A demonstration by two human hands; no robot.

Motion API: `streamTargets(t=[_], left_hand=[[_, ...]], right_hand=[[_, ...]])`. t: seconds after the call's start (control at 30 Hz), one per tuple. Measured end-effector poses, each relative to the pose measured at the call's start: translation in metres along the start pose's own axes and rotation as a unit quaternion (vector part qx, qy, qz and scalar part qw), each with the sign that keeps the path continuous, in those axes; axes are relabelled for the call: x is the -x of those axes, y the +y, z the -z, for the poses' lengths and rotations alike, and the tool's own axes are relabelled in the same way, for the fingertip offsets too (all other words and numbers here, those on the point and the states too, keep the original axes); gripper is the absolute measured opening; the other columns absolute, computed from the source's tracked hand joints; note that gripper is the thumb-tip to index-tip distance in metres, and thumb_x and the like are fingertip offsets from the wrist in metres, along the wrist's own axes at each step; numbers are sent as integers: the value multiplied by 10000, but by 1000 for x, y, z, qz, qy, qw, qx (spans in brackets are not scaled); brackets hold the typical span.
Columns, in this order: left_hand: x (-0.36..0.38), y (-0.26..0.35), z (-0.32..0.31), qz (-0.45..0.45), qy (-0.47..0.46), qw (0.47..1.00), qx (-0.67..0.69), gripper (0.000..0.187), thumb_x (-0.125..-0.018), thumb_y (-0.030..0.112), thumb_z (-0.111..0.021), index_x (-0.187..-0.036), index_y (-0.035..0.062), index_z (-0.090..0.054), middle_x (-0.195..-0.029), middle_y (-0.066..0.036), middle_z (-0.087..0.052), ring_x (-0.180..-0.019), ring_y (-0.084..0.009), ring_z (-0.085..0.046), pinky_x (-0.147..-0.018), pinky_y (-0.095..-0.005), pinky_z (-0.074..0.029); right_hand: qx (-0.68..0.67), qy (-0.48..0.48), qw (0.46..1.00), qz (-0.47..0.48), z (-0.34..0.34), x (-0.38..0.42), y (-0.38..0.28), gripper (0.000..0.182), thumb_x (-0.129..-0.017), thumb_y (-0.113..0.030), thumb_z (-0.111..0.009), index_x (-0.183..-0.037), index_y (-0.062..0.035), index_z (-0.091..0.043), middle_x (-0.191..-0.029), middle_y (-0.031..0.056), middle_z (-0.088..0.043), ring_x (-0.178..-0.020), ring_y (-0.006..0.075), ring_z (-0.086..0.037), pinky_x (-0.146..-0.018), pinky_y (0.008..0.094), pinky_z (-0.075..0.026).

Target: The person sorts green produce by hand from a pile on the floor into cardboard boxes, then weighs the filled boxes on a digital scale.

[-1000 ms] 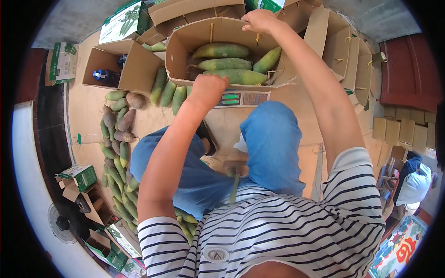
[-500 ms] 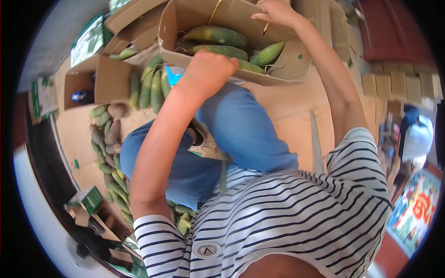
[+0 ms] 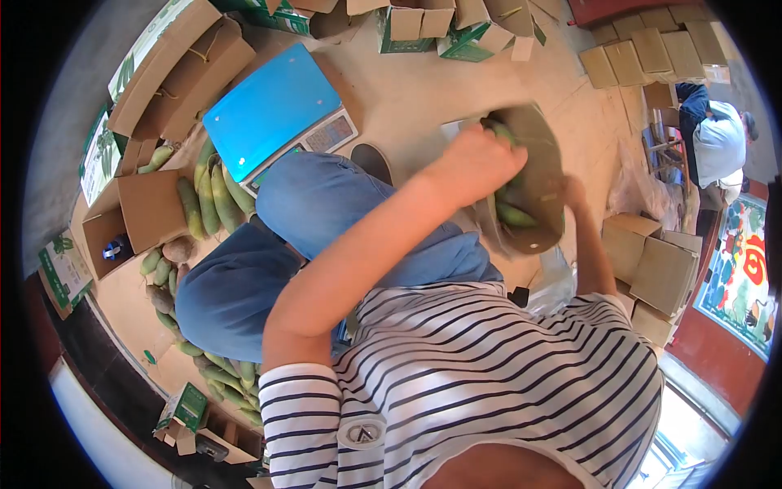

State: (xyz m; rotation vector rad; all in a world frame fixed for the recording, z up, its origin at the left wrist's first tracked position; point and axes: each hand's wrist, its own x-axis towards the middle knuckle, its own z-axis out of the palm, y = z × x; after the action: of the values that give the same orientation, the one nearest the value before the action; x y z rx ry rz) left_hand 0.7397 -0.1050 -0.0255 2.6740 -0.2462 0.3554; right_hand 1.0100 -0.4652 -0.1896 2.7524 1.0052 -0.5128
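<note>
An open cardboard box [image 3: 539,175] with long green radishes [image 3: 516,215] inside is tilted between my two hands, to the right of my knee. My left hand [image 3: 485,165] is closed on the box's near rim, covering some of the radishes. At the far right wall of the box is my right hand [image 3: 575,191], blurred and partly hidden behind the cardboard, gripping its edge. A digital scale with a blue top [image 3: 273,110] stands on the floor beyond my knee, with nothing on its plate.
Loose green radishes [image 3: 216,196] lie left of my legs, beside a small open box [image 3: 151,212]. Several cartons [image 3: 407,24] line the far side. Stacked boxes [image 3: 652,53] stand at the far right, near another person [image 3: 717,138]. More boxes [image 3: 664,273] are close on my right.
The box has swung from in front of me down to the right, turning as it went, with both hands on it. The blue scale, mostly covered before, now shows fully.
</note>
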Motion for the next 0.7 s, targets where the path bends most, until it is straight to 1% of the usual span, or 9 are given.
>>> streamTargets(t=[0.13,0.2,0.27,0.33,0.43,0.5,0.57,0.63,0.7], left_hand=[[39,-32,73,90,41,995,29,185,-781,59,-526,-960,45,-569,-952,-130,-621,-884,-322,-603,-729,-398,-485],[71,-49,103,205,6,978,42,184,-832,54,-544,-1012,32,-573,-946,-159,-625,-855,-342,-602,-700,-398,-476],[103,-60,125,223,32,974,13,138,-866,87,-537,-988,37,-579,-901,-173,-623,-820,-340,-607,-679,-406,-466],[126,-71,134,297,25,954,28,135,-868,96,-543,-986,40,-574,-897,-168,-628,-813,-339,-610,-674,-403,-470],[149,-96,122,350,-1,936,-40,136,-861,116,-562,-974,40,-556,-873,-159,-630,-787,-333,-614,-657,-400,-475],[152,-104,119,333,-82,923,-173,161,-843,149,-591,-953,47,-532,-825,-140,-622,-748,-316,-619,-635,-401,-486],[151,-106,114,329,-94,922,-180,166,-835,164,-601,-936,54,-529,-809,-132,-612,-733,-305,-619,-625,-400,-490],[148,-106,110,343,-126,913,-180,185,-830,199,-608,-904,51,-526,-809,-130,-607,-734,-300,-623,-625,-397,-497],[150,-109,107,352,-131,906,-193,202,-827,217,-611,-895,48,-524,-806,-134,-608,-737,-298,-626,-625,-396,-499]], right_hand=[[-142,16,964,-224,-38,86,59,395,-819,-387,-622,-954,-18,-666,-859,184,-672,-823,273,-658,-723,378,-488],[-60,23,971,-231,-70,118,86,411,-824,-425,-583,-976,-51,-662,-878,182,-668,-834,332,-642,-752,424,-485],[-218,101,942,-236,-108,143,107,417,-825,-412,-590,-962,-24,-654,-855,199,-664,-791,348,-644,-709,441,-487],[-345,-34,852,-393,-73,148,82,387,-835,-376,-596,-961,-13,-644,-800,212,-655,-784,370,-635,-722,442,-485],[-232,-92,867,-430,-40,114,95,361,-835,-311,-603,-1049,-20,-611,-917,250,-632,-850,383,-619,-766,441,-482],[35,178,941,-287,8,79,76,386,-844,-246,-586,-1153,-19,-553,-1086,247,-578,-952,346,-597,-817,421,-474],[-26,277,948,-153,68,22,34,372,-863,-193,-545,-1195,-26,-520,-1201,218,-519,-1030,314,-571,-850,409,-459],[-238,251,937,-51,136,-26,-69,315,-872,-87,-496,-1180,-37,-537,-1161,158,-563,-1052,284,-558,-876,361,-443],[-161,279,938,125,143,-89,-136,314,-828,-33,-515,-1139,-45,-556,-1146,136,-575,-1030,294,-563,-867,339,-448]])
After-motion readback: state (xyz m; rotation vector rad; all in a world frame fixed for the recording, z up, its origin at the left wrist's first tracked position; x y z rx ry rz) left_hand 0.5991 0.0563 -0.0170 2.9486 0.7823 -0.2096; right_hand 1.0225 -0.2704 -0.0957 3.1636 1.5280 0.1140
